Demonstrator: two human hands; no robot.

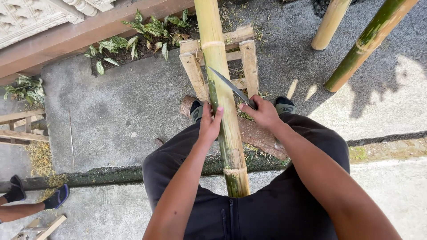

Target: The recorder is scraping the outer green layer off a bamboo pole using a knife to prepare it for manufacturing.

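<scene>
A long yellow-green bamboo pole (222,89) runs from between my knees up over a small wooden frame (247,58). My left hand (209,122) presses against the pole's left side, fingers wrapped on it. My right hand (262,111) grips the handle of a knife (229,84), whose blade lies slanted across the pole, edge on the green skin. A rough brown log (258,135) lies crosswise under the pole, beneath my feet in dark sandals.
Two more bamboo poles (369,42) (329,24) lean in at the top right. A leafy planter strip (133,40) runs along a brown wall base. Another person's sandalled feet (55,198) and wooden slats (18,129) are at the left. Bamboo shavings litter the concrete.
</scene>
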